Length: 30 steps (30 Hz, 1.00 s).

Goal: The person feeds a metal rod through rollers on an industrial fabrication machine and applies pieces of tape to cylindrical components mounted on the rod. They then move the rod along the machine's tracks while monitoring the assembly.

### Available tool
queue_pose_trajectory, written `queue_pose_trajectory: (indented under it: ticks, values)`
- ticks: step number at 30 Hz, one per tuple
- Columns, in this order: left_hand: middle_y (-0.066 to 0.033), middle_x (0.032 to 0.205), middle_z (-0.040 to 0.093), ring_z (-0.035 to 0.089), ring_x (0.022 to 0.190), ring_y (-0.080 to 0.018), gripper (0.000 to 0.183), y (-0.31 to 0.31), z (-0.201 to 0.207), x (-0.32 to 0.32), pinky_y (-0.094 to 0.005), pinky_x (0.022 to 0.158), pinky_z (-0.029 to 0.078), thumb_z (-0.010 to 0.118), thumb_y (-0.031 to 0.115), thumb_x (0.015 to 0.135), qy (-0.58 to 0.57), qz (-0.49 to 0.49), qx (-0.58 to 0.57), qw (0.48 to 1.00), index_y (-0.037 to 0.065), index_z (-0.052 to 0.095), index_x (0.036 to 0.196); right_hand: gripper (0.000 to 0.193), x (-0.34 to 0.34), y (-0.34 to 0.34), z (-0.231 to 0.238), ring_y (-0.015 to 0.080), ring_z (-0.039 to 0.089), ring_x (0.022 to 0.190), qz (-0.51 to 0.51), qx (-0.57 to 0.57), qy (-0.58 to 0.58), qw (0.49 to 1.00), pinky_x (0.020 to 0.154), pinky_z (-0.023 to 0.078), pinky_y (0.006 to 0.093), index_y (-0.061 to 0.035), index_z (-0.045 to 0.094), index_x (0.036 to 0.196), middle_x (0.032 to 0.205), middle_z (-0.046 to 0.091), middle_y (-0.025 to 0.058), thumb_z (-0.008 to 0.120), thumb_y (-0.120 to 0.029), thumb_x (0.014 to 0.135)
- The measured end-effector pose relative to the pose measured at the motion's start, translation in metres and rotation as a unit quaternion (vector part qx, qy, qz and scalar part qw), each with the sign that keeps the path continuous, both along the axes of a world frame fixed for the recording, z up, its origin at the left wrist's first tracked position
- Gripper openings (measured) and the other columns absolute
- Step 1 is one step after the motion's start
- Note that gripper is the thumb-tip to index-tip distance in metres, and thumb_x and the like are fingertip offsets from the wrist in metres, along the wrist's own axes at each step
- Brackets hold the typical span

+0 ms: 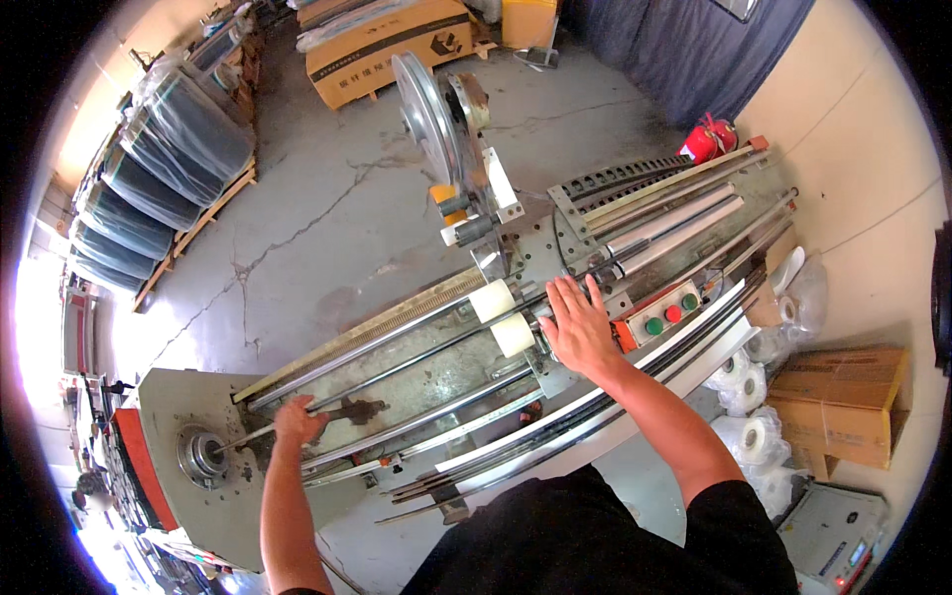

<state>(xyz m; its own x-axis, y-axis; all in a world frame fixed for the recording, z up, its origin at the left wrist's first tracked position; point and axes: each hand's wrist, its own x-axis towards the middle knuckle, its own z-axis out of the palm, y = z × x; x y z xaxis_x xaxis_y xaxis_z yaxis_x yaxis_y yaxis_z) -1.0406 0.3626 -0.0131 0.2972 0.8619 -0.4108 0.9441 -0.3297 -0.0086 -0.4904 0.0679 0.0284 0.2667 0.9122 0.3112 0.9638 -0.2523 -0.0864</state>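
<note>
A long machine bed (407, 377) with parallel rails lies across in front of me. My left hand (297, 420) closes around a thin metal rod (387, 375) near the round chuck (202, 456) at the bed's left end. The rod runs from the chuck toward two cream-coloured rollers (504, 319) on the carriage. My right hand (577, 325) is open, palm down with its fingers stretched, over the carriage just right of the rollers. What lies under its palm is hidden.
A red box with green and red push buttons (662, 319) sits right of my right hand. Beyond the rollers rises a large metal wheel (424, 114). Long strips and rods (595, 402) lie along the near side. Cartons (841, 402) and film rolls (751, 441) stand at the right.
</note>
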Motion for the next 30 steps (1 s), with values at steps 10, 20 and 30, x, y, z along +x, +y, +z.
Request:
queue_pose_trajectory:
  ticks: [10,20,30]
  values:
    - [-0.0139,0.141,0.074,0.069,0.131,-0.0371,0.084,-0.029,0.021,0.081,-0.0495,0.111,0.054,0.086,0.060,0.080,-0.008,-0.040,-0.048,0.998,0.020,0.067,0.151,0.064,0.000,0.005,-0.008,0.0340,0.047,0.154,-0.025,-0.007,-0.006,1.000,0.134,0.017,0.0607,0.0030,0.055,0.154,0.158,0.057,0.0212,0.063,-0.037,0.105]
    - [-0.0153,0.150,0.067,0.062,0.139,-0.0358,0.088,-0.106,0.016,0.267,-0.0500,0.117,0.051,0.088,0.052,0.082,-0.124,-0.124,0.011,0.984,0.011,0.057,0.154,0.066,0.012,0.003,-0.018,0.0385,0.044,0.155,0.050,-0.019,-0.001,0.999,0.133,0.015,0.0633,0.0023,0.051,0.157,0.162,0.053,0.0223,0.056,-0.042,0.109]
    - [-0.0159,0.148,0.065,0.058,0.143,-0.0347,0.082,-0.143,0.028,0.348,-0.0458,0.126,0.041,0.089,0.042,0.084,-0.164,-0.161,0.025,0.973,0.007,0.055,0.149,0.067,0.015,0.004,-0.015,0.0359,0.042,0.158,0.078,-0.048,0.015,0.996,0.134,0.011,0.0630,0.0018,0.049,0.160,0.164,0.051,0.0217,0.053,-0.042,0.110]
